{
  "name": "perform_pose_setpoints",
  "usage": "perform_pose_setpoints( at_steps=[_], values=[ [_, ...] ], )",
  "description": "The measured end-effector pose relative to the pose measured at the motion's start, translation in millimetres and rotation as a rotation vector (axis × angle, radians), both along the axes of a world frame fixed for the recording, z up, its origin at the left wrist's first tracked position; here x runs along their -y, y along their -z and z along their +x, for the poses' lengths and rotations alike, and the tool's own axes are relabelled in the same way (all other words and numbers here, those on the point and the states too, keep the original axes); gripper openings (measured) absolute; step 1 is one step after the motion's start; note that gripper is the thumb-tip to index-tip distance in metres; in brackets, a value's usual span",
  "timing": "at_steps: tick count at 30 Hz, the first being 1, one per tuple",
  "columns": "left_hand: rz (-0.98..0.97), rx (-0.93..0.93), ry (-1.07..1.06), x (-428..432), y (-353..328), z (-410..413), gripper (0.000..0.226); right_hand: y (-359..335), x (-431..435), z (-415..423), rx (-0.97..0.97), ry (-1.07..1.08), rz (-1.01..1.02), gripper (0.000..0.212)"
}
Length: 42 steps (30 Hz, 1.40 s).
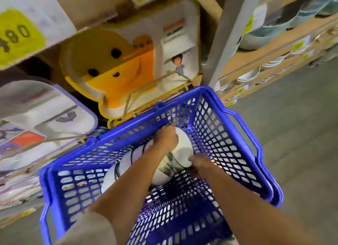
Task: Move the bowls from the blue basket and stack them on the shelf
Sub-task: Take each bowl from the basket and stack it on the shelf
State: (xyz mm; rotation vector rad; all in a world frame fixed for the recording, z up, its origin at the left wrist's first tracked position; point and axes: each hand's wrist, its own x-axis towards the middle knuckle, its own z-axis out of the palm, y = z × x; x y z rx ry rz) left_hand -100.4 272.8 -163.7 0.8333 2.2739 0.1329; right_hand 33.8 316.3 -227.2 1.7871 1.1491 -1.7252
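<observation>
Shop aisle with wooden shelving (270,49) running along the left and off to the right, grey floor (301,135) below it. Some bowls already sit on the right-hand shelves (blurry, can't say much more), and a yellow bear-face kids' plate (113,65) is propped up right behind the basket.

The blue basket (184,96) takes up the lower middle, pushed up against the shelf front. Inside it, a stack of bowls (124,166) lies on its side. Its long axis runs from the near-left corner toward the far-right, with the end bowl (182,149) at the far end.

Both hands are down in the basket at that far end. The left hand (165,137) is curled over the upper far side of the bowls. The right hand (198,161) is tucked against the lower near side, fingers mostly hidden underneath, so it looks like a grip but I can't see the fingertips.

My guess is they're clamping the last few bowls from opposite sides. The lift should go up and out toward the shelf, turning them upright on the way.
</observation>
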Motion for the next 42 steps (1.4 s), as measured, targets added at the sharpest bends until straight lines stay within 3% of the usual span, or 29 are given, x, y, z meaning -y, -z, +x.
perform_pose_setpoints(
  at_steps=[5,9,12,22,29,34,40,42],
  values=[
    [-0.016,-0.129,0.071,6,16,18,0.071,15,9,-4,0.021,0.021,-0.009,0.018],
    [0.004,-0.274,0.144,11,26,25,0.07,20,7,-6,-0.012,-0.037,0.0,0.023],
    [0.013,-0.284,0.11,10,25,23,0.065,16,7,-5,-0.042,0.083,-0.065,0.023],
    [0.19,-0.062,-0.216,5,-33,22,0.067,-57,-14,9,-0.164,0.046,-0.092,0.032],
    [0.564,0.131,-0.629,37,-104,27,0.054,-148,-28,20,-0.344,-0.037,-0.041,0.022],
    [0.827,0.311,-0.869,51,-159,52,0.056,-214,-30,19,-0.488,-0.086,0.091,0.03],
    [1.066,0.44,-0.969,57,-237,55,0.068,-296,-19,15,-0.634,-0.17,0.212,0.026],
    [1.086,0.429,-0.977,58,-262,53,0.057,-319,-15,18,-0.662,-0.194,0.231,0.021]
  ],
)
